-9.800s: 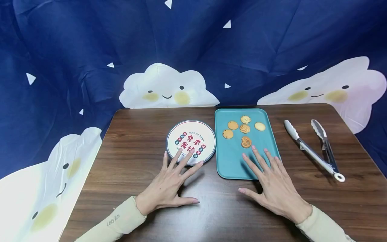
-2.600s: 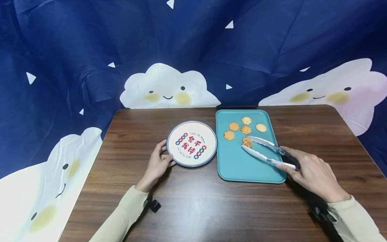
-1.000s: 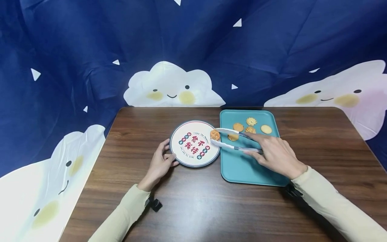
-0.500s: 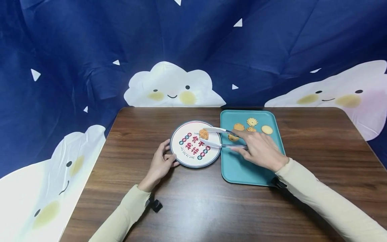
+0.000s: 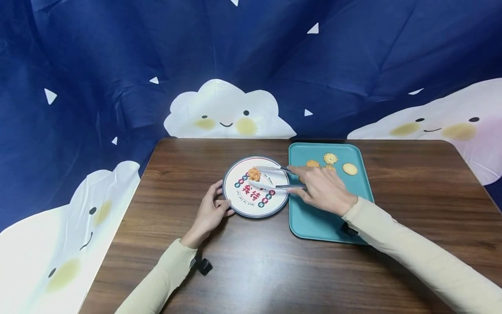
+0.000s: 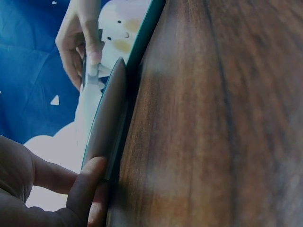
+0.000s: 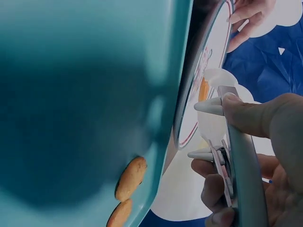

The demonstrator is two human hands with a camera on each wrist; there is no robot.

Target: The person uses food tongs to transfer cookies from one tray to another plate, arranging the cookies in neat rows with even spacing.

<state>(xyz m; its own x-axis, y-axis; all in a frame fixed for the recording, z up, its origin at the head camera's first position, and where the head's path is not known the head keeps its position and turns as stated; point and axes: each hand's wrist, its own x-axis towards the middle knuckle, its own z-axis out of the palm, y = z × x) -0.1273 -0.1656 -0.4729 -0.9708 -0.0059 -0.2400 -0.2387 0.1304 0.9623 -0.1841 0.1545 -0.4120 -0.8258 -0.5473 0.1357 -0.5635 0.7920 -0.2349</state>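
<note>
My right hand [image 5: 323,189] grips a pair of metal tongs [image 5: 262,186], thumb on one arm and fingers on the other. Between the tong tips is a pretzel-shaped cookie [image 5: 254,174], over the upper middle of a round white plate [image 5: 251,208] with a blue rim and red characters. In the right wrist view the cookie [image 7: 203,90] shows edge-on, close over the plate. My left hand [image 5: 207,213] holds the plate's left edge, thumb at the rim; the left wrist view shows the fingers pinching the plate [image 6: 106,123].
Right of the plate lies a teal tray [image 5: 313,226] with several cookies at its far end, among them a pale oval cookie [image 5: 350,169] and a flower-shaped cookie [image 5: 330,158]. My right hand partly covers the others. A blue cloud-print curtain [image 5: 251,52] hangs behind the wooden table [image 5: 251,270].
Earlier both hands were spread empty and the tongs lay on the right. Since then the tongs have lifted the pretzel cookie off the tray and carried it left over the plate, which my left hand holds.
</note>
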